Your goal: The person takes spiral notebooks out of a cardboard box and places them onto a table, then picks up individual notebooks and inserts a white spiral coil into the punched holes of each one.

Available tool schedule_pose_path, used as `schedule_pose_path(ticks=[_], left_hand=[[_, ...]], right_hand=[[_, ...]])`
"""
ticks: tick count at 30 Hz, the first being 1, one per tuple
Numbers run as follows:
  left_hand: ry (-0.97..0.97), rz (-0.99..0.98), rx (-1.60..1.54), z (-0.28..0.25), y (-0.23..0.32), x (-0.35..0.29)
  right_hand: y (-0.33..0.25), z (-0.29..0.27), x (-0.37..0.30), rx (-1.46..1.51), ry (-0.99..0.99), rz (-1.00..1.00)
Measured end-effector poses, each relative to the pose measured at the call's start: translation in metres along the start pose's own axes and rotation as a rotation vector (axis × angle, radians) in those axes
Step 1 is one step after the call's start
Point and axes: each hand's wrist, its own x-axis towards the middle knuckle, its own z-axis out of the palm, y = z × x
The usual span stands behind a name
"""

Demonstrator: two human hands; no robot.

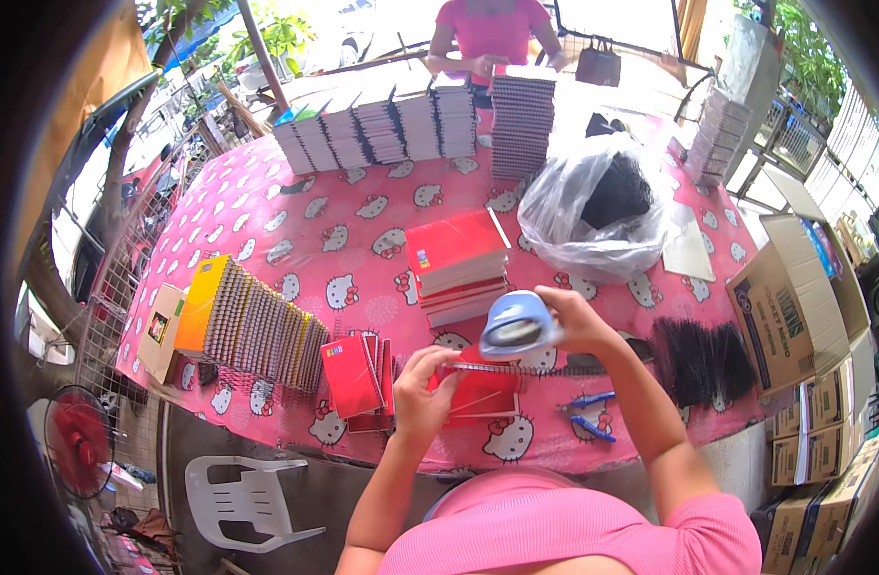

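Note:
My right hand (pixel 571 319) is wrapped round a light-blue and white hand-held device (pixel 516 321), whose exact kind I cannot make out. Below it lies a red notebook (pixel 482 393) with a dark spiral coil (pixel 545 370) along its upper edge, the coil's loose end running out to the right. At the left end of that edge, my left hand (pixel 426 388) pinches the notebook. Several red notebooks (pixel 351 374) lie to the left of this hand, and a stack of red-covered ones (pixel 458 247) stands just beyond. Blue-handled pliers (pixel 591 416) rest on the table to the right.
Bundles of black coils (pixel 703 362) lie at the right, beside an open carton (pixel 779 307). A clear plastic bag (pixel 564 230) with black contents sits farther back. Yellow-covered spiral notebooks (pixel 257 321) stand at the left. Across the table (pixel 315 206), a person (pixel 492 38) handles stacked notebooks (pixel 522 125).

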Motion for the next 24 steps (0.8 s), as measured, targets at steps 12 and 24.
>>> schedule_pose_path(ticks=[12,24], left_hand=[[0.031,-0.166,-0.53,-0.007,-0.026,-0.012],[0.041,-0.072,-0.672,-0.003,-0.022,-0.006]], right_hand=[[-0.024,0.021,0.02,-0.423,-0.077,-0.048],[0.091,-0.166,-0.125,-1.146,1.289,0.625]])
